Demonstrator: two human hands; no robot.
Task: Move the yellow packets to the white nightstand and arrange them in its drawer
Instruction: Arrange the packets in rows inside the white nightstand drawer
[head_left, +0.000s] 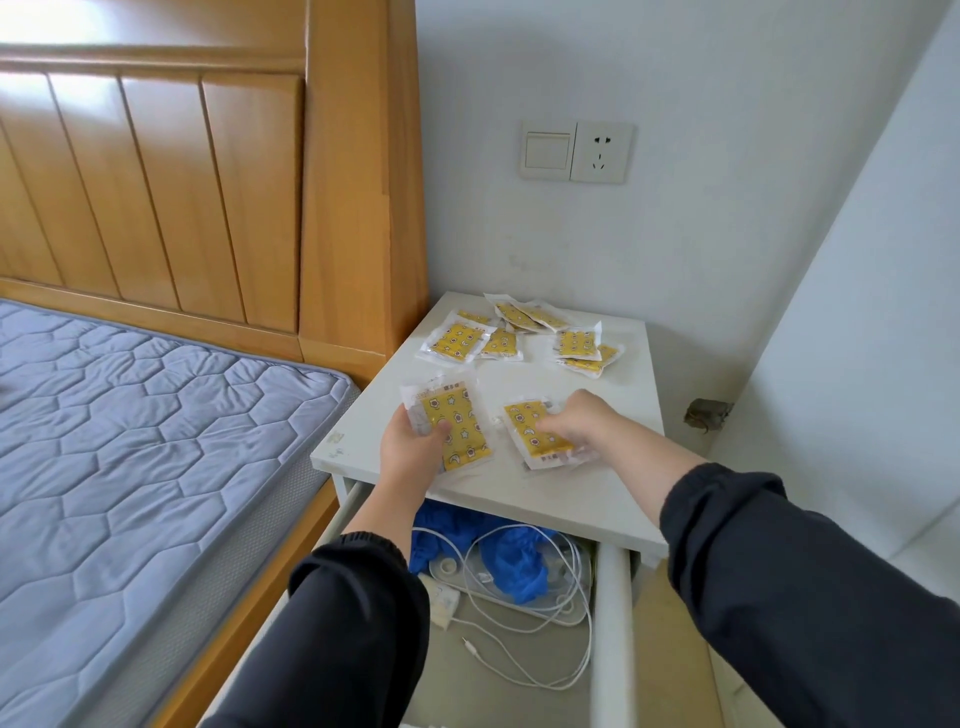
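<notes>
your left hand (410, 447) fingers clamping a yellow packet (460, 423), right hand (582, 421) fingers clamping a second packet (532, 434), nightstand (519, 499) front edge

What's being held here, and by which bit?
Two yellow packets. The left grip holds the left packet by its left edge, thumb on top. The right grip holds the right packet by its right side.

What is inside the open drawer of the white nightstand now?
Inside the drawer lie crumpled blue material, white cables and a white flat device. The yellow packets lie on the nightstand top, which hides the drawer's back.
</notes>
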